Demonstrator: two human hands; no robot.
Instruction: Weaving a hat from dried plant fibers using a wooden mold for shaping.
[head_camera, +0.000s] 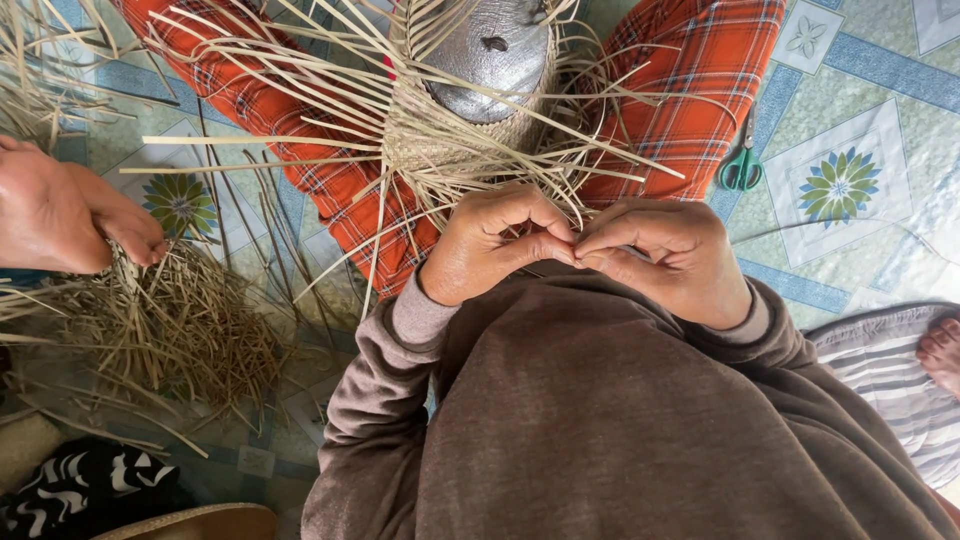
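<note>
Patterned floor mat (850, 190) under a half-woven basket (450, 140) on the lap, where left hand (490, 245) and right hand (660, 260) pinch one thin strip (576, 257) together; overbending likely snaps it.

Illumination is soft, diffuse and even; brightness is moderate, with no dim zones except the lower left corner. No single light source is discernible; shadows are faint and short, visible beneath the loose straw pile (180, 330) and under the left hand (490, 245) and right hand (665, 255). A mild highlight sits on the grey rounded mould (495, 50); no harsh glare elsewhere. Focus is sharp across the centre; the patterned floor tiles (845, 185) remain crisp. The brown sweater (600, 420), closest to the lens, is slightly soft. Wide-angle distortion stretches the edges; straight tile lines bow near the corners.
</note>
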